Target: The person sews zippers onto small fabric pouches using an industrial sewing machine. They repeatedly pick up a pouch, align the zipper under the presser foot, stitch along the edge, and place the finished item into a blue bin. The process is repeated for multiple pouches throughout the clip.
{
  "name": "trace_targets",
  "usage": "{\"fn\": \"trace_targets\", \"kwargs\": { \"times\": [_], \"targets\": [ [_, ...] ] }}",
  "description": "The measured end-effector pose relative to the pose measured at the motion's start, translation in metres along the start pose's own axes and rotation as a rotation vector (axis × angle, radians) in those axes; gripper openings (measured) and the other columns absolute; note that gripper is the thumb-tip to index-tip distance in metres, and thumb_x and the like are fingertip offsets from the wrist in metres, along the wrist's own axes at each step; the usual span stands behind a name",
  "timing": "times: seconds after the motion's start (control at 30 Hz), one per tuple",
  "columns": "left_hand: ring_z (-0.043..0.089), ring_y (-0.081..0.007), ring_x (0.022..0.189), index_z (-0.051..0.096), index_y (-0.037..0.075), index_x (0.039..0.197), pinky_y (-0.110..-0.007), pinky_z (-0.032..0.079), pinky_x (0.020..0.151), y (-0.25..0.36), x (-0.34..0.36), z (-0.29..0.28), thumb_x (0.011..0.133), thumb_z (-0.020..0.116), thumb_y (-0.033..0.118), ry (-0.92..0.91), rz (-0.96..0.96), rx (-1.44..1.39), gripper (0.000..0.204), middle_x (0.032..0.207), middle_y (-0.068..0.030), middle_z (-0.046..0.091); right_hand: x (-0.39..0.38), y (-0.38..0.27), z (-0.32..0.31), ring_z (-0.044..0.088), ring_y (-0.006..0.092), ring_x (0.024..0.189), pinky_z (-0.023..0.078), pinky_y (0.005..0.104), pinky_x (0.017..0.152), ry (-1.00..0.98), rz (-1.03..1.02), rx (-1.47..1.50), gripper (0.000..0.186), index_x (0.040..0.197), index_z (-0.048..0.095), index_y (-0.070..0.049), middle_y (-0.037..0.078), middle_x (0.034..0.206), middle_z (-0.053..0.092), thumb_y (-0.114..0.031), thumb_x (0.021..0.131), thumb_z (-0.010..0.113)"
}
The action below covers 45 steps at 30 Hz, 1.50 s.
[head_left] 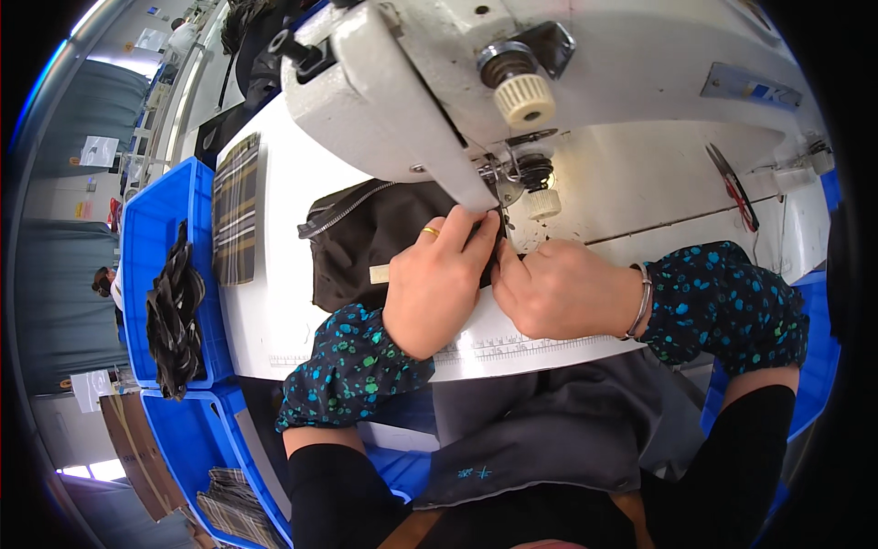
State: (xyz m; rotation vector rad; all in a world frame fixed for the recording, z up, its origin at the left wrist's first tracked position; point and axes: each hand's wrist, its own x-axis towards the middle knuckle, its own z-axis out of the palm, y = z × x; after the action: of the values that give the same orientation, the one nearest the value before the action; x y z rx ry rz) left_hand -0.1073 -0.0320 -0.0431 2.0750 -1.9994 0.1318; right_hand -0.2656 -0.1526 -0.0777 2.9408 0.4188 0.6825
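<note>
My left hand (441, 274) presses with fingers together on a dark brown fabric piece (352, 256), which has a zipper (352, 206) and a small cream label (380, 274). Its fingertips are at the edge just below the white sewing machine head (393, 101), beside the presser foot area. My right hand (558, 288), with curled fingers, pinches that edge right next to my left fingers. The needle and exact fingertip grip are partly hidden by the machine and fingers.
Scissors (732, 183) lie right on the machine bed (640, 192). Plaid fabric (236, 206) lies at the left. Blue bins (201, 320) with dark strips (174, 311) and folded plaid pieces (229, 503) flank the table. People (105, 282) work in the left background.
</note>
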Motion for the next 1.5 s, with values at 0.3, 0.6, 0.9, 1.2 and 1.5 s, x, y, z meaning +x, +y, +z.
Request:
{"fn": "trace_targets", "kwargs": {
  "times": [0.3, 0.6, 0.9, 1.2, 1.5],
  "targets": [
    [0.065, -0.0186, 0.086, 0.070, 0.005, 0.112, -0.030, 0.056, 0.062, -0.008, 0.011, 0.010, 0.083, 0.066, 0.012, 0.083, 0.061, 0.105, 0.030, 0.099, -0.0016, 0.056, 0.003, 0.011, 0.009, 0.060, 0.0157, 0.054, 0.046, 0.0291, 0.048, 0.065, 0.058, -0.075, 0.020, 0.088, 0.071, 0.001, 0.021, 0.093, 0.072, -0.014, 0.077, 0.066],
    [0.063, -0.0194, 0.090, 0.071, 0.006, 0.112, -0.031, 0.057, 0.064, -0.012, 0.014, 0.011, 0.081, 0.066, 0.012, 0.089, 0.041, 0.149, 0.033, 0.104, -0.0012, 0.059, 0.007, 0.018, 0.008, 0.065, 0.0184, 0.053, 0.049, 0.0309, 0.046, 0.108, 0.096, -0.021, 0.018, 0.083, 0.070, 0.002, 0.027, 0.092, 0.074, -0.014, 0.076, 0.066],
    [0.057, -0.0209, 0.101, 0.076, 0.009, 0.104, -0.034, 0.044, 0.082, -0.018, 0.003, -0.004, 0.076, 0.068, 0.016, 0.170, 0.168, 0.080, 0.030, 0.108, 0.0016, 0.065, 0.003, 0.004, 0.002, 0.063, 0.0156, 0.051, 0.047, 0.0287, 0.044, 0.058, 0.075, -0.102, 0.027, 0.090, 0.073, 0.007, 0.031, 0.096, 0.073, -0.014, 0.074, 0.067],
    [0.053, -0.0211, 0.092, 0.072, 0.005, 0.099, -0.036, 0.042, 0.076, -0.013, 0.006, 0.013, 0.077, 0.067, 0.016, 0.181, 0.217, 0.031, 0.025, 0.091, -0.0008, 0.057, 0.000, -0.008, 0.002, 0.062, 0.0144, 0.048, 0.046, 0.0273, 0.043, 0.082, 0.071, -0.061, 0.027, 0.089, 0.073, 0.008, 0.034, 0.094, 0.073, -0.013, 0.074, 0.066],
    [0.058, -0.0228, 0.096, 0.074, 0.007, 0.103, -0.036, 0.044, 0.080, -0.030, 0.023, 0.025, 0.076, 0.068, 0.012, 0.176, 0.164, 0.021, 0.027, 0.095, -0.0014, 0.062, 0.008, 0.007, 0.007, 0.061, 0.0139, 0.051, 0.047, 0.0285, 0.047, -0.004, 0.185, -0.052, 0.031, 0.102, 0.072, 0.007, 0.028, 0.108, 0.072, -0.013, 0.078, 0.065]
  ]
}}
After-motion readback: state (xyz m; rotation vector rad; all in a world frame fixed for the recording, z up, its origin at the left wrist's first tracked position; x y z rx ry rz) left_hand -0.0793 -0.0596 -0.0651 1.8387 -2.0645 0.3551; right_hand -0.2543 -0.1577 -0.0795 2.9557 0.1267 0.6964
